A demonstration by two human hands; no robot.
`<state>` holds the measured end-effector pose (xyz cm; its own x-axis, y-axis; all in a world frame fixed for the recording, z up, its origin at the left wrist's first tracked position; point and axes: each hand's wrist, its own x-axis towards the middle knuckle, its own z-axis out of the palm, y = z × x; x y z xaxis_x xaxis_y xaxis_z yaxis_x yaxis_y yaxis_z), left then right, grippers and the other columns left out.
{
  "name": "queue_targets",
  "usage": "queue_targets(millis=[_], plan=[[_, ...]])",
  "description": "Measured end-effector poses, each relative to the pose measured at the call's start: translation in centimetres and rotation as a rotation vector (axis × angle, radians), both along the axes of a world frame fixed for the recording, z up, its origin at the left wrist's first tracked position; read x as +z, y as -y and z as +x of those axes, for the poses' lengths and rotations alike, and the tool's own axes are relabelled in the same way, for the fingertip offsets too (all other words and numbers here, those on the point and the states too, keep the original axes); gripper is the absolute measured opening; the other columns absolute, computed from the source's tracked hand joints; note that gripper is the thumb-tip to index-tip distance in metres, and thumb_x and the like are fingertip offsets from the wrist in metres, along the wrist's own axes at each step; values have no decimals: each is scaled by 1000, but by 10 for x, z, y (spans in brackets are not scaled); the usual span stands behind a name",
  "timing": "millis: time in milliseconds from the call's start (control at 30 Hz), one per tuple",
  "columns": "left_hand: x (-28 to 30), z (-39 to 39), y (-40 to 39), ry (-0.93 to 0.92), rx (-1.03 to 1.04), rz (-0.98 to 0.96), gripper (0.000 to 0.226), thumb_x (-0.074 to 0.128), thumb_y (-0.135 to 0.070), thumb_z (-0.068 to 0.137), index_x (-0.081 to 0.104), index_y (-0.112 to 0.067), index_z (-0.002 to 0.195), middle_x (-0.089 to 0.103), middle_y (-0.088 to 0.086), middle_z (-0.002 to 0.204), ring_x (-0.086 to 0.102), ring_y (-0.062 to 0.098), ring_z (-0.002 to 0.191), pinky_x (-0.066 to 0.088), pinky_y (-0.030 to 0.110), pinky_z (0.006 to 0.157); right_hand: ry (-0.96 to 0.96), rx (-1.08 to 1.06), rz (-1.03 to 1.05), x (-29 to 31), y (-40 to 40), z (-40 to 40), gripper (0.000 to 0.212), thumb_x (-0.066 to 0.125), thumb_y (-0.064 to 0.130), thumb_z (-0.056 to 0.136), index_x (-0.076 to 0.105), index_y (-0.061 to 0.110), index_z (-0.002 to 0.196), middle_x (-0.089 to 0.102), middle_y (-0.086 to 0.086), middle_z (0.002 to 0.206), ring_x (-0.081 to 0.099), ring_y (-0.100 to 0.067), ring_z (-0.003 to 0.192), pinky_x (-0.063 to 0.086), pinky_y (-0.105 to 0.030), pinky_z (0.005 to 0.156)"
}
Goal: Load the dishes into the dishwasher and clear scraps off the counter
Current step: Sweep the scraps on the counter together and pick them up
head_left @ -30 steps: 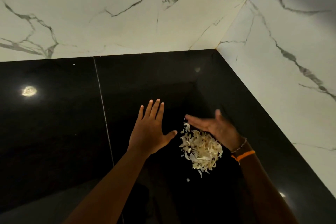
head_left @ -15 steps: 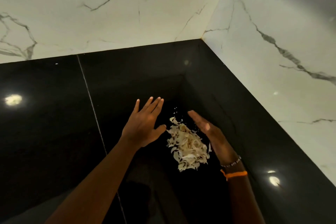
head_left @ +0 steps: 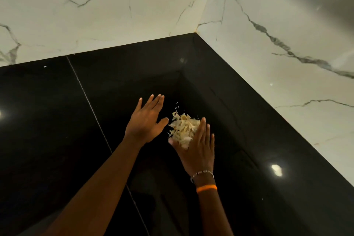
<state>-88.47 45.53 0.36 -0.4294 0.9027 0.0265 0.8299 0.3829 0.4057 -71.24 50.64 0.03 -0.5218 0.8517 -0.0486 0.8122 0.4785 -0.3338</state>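
Observation:
A pile of pale, papery scraps [head_left: 183, 128] lies on the glossy black counter [head_left: 57, 120] near the corner. My left hand [head_left: 146, 122] is flat with straight fingers just left of the pile, its thumb close to the scraps. My right hand [head_left: 198, 145] lies palm down with straight fingers over the near right side of the pile and covers part of it. A few tiny crumbs [head_left: 177, 104] sit just beyond the pile. No dishes or dishwasher are in view.
White marble walls [head_left: 115, 15] with grey veins meet in a corner [head_left: 197, 31] behind the pile and close off the back and right. A thin seam [head_left: 86, 97] crosses the counter to the left. My right wrist carries a bead bracelet and an orange band [head_left: 206, 188].
My right hand has turned from standing on its edge to lying palm down on the pile. The scraps are bunched tighter between both hands. My view has shifted, so the corner sits further right.

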Motion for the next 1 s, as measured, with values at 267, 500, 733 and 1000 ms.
queue_targets(millis=[267,500,733,1000], plan=[[2,-1,3,63,-13,54,66,38,-39,97,9,-14,149,12,1,158,4,16,146,-1,34,118,-410,-167,-151,7,-52,-1,86,25,67,85,4,13,148,8,-6,157,2,-17,145,-4,-33,118],[1,0,-1,57,14,24,70,29,-54,94,11,-16,150,14,1,157,6,14,146,2,36,119,-178,123,-236,10,-51,-30,83,6,63,80,11,16,149,13,-3,157,8,-15,145,2,-28,116],[11,16,16,405,139,171,66,29,-56,91,15,-30,149,22,-1,156,17,17,144,24,42,114,-635,-156,-313,25,-9,49,68,24,54,85,20,23,147,11,4,156,-3,-1,140,-6,-29,115],[-2,72,27,142,28,27,64,8,-42,96,1,-7,149,0,11,158,2,24,146,7,38,120,-20,-651,-20,1,3,164,67,27,47,97,13,6,147,5,-12,157,-6,-26,146,-5,-43,116]])
